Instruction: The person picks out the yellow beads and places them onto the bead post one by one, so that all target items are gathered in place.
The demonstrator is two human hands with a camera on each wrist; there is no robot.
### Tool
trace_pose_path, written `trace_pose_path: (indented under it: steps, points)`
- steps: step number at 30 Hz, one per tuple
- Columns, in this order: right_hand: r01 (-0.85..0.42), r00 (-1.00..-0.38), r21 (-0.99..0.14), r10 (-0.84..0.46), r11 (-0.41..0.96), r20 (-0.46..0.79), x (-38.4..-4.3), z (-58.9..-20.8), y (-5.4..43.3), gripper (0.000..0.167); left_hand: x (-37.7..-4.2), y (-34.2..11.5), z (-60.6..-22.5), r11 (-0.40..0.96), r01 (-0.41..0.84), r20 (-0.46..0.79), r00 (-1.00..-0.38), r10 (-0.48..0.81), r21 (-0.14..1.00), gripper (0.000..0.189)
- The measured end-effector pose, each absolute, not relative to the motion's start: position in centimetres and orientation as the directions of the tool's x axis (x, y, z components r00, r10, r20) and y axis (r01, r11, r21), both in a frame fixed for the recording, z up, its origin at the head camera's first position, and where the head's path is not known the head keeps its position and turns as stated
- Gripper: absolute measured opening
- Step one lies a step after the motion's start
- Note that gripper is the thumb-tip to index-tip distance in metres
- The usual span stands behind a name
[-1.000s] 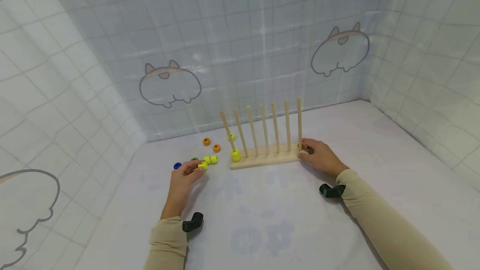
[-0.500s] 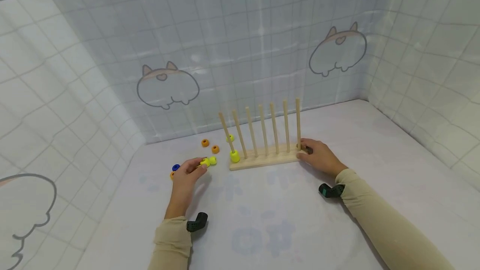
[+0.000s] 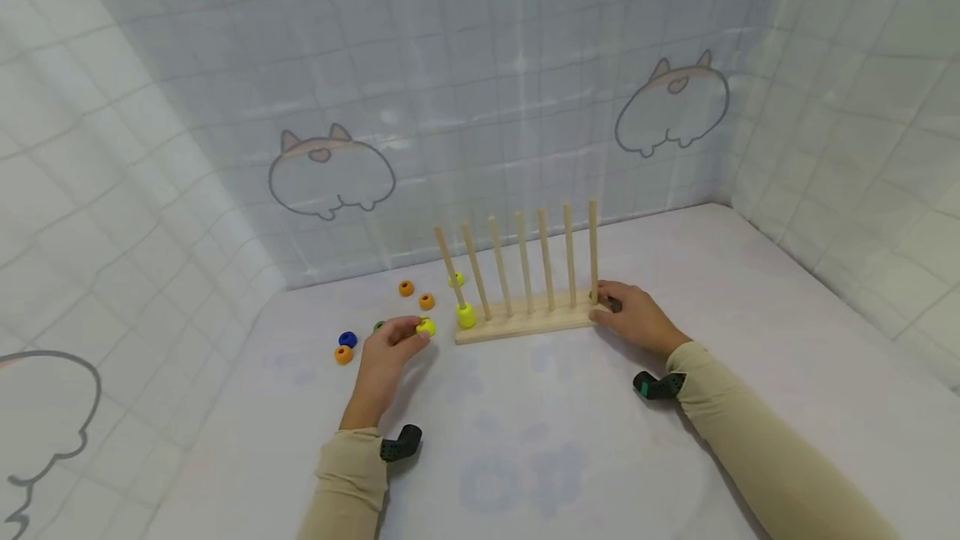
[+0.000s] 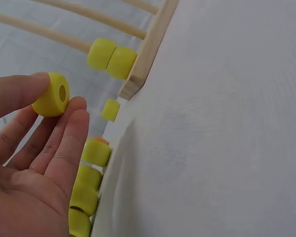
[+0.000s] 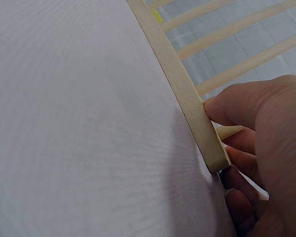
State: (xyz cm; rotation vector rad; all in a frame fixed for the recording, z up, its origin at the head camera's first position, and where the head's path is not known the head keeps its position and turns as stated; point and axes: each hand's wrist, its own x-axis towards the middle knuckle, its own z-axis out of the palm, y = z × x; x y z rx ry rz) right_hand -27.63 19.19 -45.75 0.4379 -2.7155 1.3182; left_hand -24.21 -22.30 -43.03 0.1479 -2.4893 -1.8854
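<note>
My left hand [image 3: 386, 361] pinches a yellow bead [image 4: 53, 96] between thumb and fingers, its hole facing sideways in the left wrist view. The bead is just left of a wooden rack [image 3: 525, 327] with a row of upright pegs, apart from it. Two yellow beads [image 4: 101, 53] are stacked at the foot of the leftmost peg. My right hand [image 3: 636, 319] grips the right end of the rack's base [image 5: 207, 143], thumb on the peg side and fingers around the end. Some of its fingertips are hidden behind the base.
Behind the leftmost peg lies another yellow bead [image 3: 457, 279]. Orange beads [image 3: 406, 288], a blue bead [image 3: 347, 340] and a partly hidden green bead [image 3: 378, 325] lie around my left hand. Several yellowish beads [image 4: 84, 197] sit beyond that hand. A tiled-pattern wall [image 3: 465, 132] closes off the back.
My left hand has moved right with the yellow bead, closer to the rack, uncovering the blue and orange beads at its left. The right hand keeps its hold on the rack.
</note>
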Motion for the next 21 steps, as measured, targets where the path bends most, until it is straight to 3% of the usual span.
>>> trace_pose_path:
  steps: [10, 21]
  points:
    - [-0.279, -0.959, -0.749, -0.210, 0.601, 0.189, -27.5, -45.7, 19.3, 0.050, -24.7, -21.6, -42.4, 0.319, -0.060, -0.044, -0.997, -0.057, 0.946, 0.049]
    - [-0.283, -0.958, -0.745, -0.212, 0.604, 0.192, -27.6, -45.5, 19.2, 0.050, -25.2, -21.6, -40.7, 0.251, -0.050, -0.035, -0.997, -0.063, 0.967, 0.049]
